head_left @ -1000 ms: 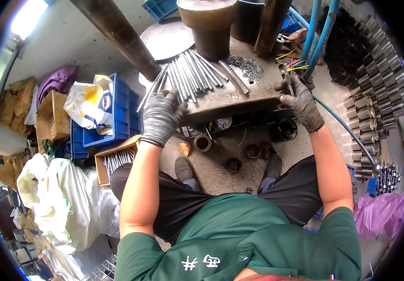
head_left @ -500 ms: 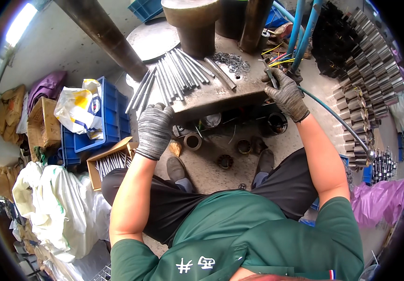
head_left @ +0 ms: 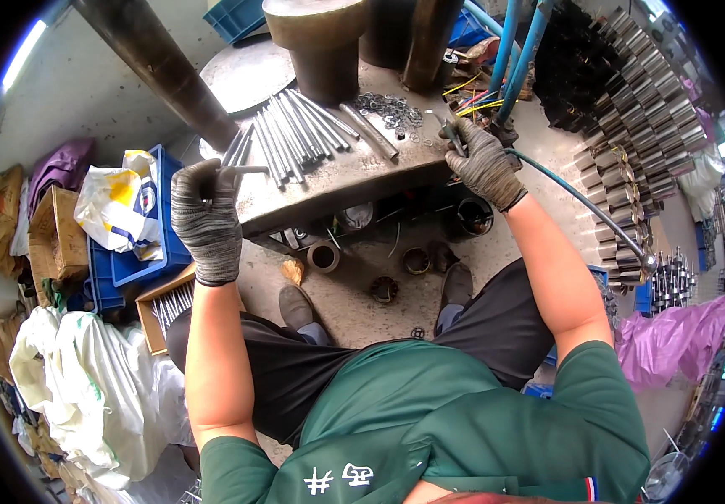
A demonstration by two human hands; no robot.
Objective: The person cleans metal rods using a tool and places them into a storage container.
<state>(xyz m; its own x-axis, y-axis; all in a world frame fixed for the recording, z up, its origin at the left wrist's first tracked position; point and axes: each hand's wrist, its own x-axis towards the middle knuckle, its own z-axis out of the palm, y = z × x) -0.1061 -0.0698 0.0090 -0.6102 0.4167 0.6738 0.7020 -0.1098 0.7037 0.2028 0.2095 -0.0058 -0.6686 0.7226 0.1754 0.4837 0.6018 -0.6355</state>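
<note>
My left hand (head_left: 208,220), in a grey knit glove, is closed around a short metal rod (head_left: 250,170) left of the bench's front edge. One end of the rod sticks out to the right past the fingers; the rest is hidden in the glove. In the same kind of glove, my right hand (head_left: 487,164) grips an air blow gun (head_left: 453,134) above the bench's right corner. A teal hose (head_left: 577,191) leads away from it to the right. Between my hands, a loose row of metal rods (head_left: 299,134) lies on the metal bench (head_left: 337,181).
Small metal rings (head_left: 389,107) and a thicker bar (head_left: 369,131) lie right of the rods. Steel columns (head_left: 156,67) rise behind. Blue crates (head_left: 173,239) and a box of rods (head_left: 169,311) stand left. Stacked metal cylinders (head_left: 644,101) line the right side.
My left hand has moved left and away from the rods on the bench, with a rod now showing in its grip. The right hand keeps the air blow gun near the bench corner.
</note>
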